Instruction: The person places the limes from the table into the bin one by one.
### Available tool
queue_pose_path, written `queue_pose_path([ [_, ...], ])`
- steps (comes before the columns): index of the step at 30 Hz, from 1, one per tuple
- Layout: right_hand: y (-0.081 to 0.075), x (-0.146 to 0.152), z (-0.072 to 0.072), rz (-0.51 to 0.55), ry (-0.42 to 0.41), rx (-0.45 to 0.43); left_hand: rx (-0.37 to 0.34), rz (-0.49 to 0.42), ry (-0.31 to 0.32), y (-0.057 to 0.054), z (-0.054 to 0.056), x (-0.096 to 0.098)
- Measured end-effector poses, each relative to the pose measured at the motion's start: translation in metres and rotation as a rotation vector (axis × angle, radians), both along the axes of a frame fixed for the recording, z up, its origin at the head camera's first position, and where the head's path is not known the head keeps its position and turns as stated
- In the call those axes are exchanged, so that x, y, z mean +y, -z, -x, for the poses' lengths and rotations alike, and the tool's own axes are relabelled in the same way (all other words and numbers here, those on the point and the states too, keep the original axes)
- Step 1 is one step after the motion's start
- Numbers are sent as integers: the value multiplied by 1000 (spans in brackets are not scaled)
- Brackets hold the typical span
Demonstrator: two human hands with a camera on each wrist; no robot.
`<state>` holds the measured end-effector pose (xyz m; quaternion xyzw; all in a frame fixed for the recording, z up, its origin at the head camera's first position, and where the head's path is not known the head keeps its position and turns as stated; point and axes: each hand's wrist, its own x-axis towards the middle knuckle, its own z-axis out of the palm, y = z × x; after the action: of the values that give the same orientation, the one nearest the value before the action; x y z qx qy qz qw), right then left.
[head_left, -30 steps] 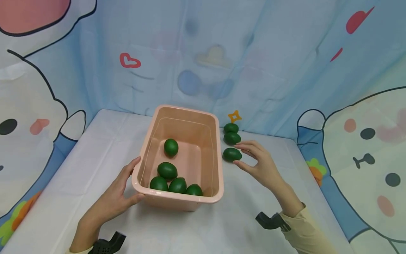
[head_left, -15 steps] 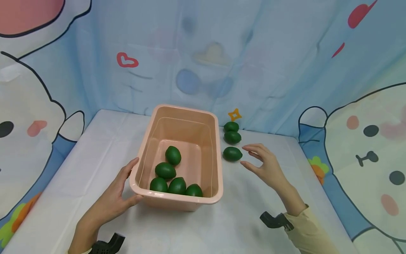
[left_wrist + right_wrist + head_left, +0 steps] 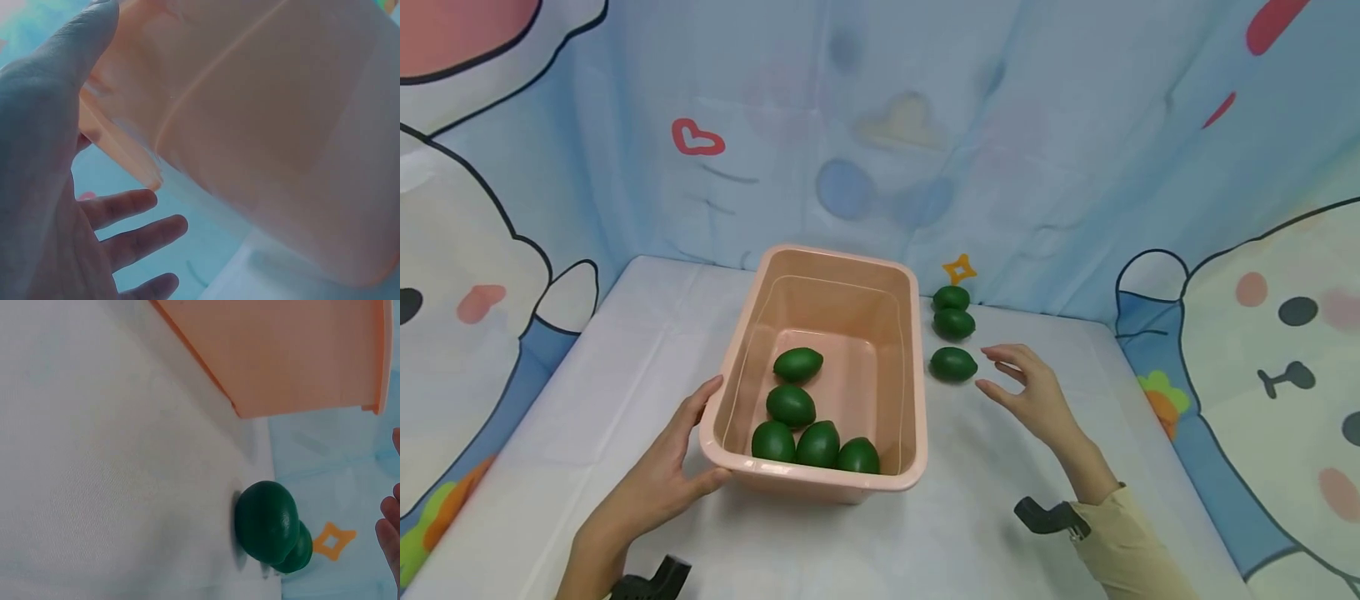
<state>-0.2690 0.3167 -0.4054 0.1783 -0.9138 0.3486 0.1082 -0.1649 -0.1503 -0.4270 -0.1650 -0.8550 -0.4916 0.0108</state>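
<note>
My left hand (image 3: 651, 479) holds the near left corner of a pink plastic bin (image 3: 891, 482), its thumb and fingers around the rim. In the left wrist view the thumb (image 3: 81, 44) lies against the bin and several fingers (image 3: 144, 240) stretch below the rim. Inside the bin lie several dark green limes (image 3: 791, 406). My right hand (image 3: 1033, 400) hovers beside the nearest lime (image 3: 953, 365) on the table, fingers curved and apart from it, holding nothing. Two more limes (image 3: 953, 324) sit behind that one. Only fingertips show in the right wrist view.
A white cloth covers the table (image 3: 970, 517). Behind it and at both sides hangs a blue curtain (image 3: 1037, 167) with cartoon animals. The row of loose limes runs along the bin's right side toward the curtain.
My right hand has drawn back slightly right from the nearest lime. The farthest lime in the bin has rolled and turned. The bin's near end has shifted slightly left and toward me.
</note>
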Motion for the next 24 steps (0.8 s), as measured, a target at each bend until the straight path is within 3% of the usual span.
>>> queue_pose_path([
  [7, -11, -8, -1, 35, 4, -39, 0, 8, -4, 0, 0, 0],
  [15, 4, -3, 11, 57, -7, -74, -1, -7, -10, 0, 0, -1],
  [24, 46, 22, 38, 64, 10, -130, -11, -31, -10, 0, 1, 0],
])
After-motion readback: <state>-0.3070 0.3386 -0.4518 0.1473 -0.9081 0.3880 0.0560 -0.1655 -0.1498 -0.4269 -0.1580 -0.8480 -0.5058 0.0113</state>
